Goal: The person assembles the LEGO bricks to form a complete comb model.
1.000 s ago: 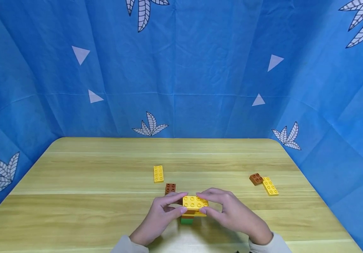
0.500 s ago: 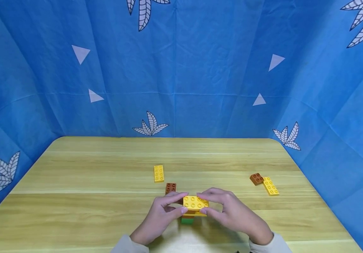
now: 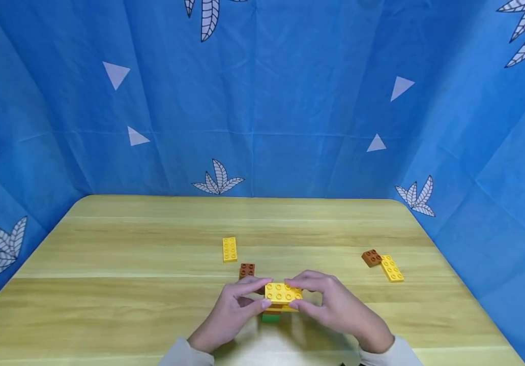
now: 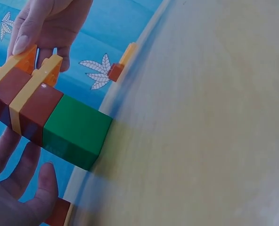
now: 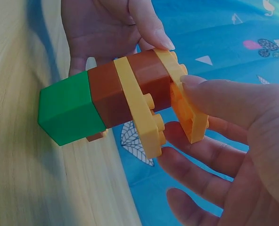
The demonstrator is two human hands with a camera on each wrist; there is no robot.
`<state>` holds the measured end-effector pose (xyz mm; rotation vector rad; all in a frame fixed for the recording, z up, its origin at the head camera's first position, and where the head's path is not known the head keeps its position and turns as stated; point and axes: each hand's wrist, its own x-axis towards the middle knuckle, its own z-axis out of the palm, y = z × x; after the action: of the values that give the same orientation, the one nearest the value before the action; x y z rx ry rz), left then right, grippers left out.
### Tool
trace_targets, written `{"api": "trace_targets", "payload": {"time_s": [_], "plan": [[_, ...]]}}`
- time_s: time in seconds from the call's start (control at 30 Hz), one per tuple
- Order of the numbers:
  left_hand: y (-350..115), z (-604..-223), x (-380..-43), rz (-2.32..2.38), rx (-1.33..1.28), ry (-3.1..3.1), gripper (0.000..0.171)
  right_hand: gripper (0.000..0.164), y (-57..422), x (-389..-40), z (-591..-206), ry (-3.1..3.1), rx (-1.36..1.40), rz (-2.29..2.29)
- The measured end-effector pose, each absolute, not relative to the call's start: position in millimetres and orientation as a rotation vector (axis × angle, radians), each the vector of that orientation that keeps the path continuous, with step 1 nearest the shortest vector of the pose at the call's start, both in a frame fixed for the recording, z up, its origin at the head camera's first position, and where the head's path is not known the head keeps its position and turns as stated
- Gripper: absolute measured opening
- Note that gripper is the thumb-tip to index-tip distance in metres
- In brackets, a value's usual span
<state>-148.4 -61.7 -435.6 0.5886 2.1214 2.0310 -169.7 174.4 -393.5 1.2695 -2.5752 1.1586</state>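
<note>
A small tower of toy building bricks stands near the table's front middle. Its base is a green brick (image 5: 69, 108), topped by a brown brick (image 4: 39, 110), a yellow plate (image 5: 137, 106), a second brown brick (image 5: 150, 75) and a yellow top plate (image 3: 283, 293). Both yellow plates jut out to the right beyond the brown bricks. With thumb and fingers, my left hand (image 3: 229, 311) pinches the top plate's left end. My right hand (image 3: 342, 309) pinches its right end, thumb at the near edge and index finger at the far edge.
Behind my left hand, a loose brown brick (image 3: 246, 270) lies on the wooden table (image 3: 120, 264), with a yellow plate (image 3: 229, 249) farther back. At the right, another brown brick (image 3: 371, 258) touches a yellow plate (image 3: 392, 269). A blue curtain (image 3: 290, 101) encloses the back and sides.
</note>
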Motion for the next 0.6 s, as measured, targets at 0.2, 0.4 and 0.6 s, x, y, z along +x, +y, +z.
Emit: {"api": "trace_targets", "payload": {"time_s": [0.2, 0.4, 0.6], "plan": [[-61.6, -436.7, -147.3, 2.026, 0.592, 2.131, 0.042, 0.033, 175.3, -169.1, -395.3, -2.551, 1.277, 1.146], [-61.3, -441.2, -146.3, 2.050, 0.602, 2.102, 0.042, 0.033, 175.6, -170.5, -402.7, -2.536, 1.269, 1.208], [-61.7, -442.4, -146.9, 2.054, 0.588, 2.102, 0.044, 0.032, 175.3, -172.0, -405.4, -2.535, 1.270, 1.259]]}}
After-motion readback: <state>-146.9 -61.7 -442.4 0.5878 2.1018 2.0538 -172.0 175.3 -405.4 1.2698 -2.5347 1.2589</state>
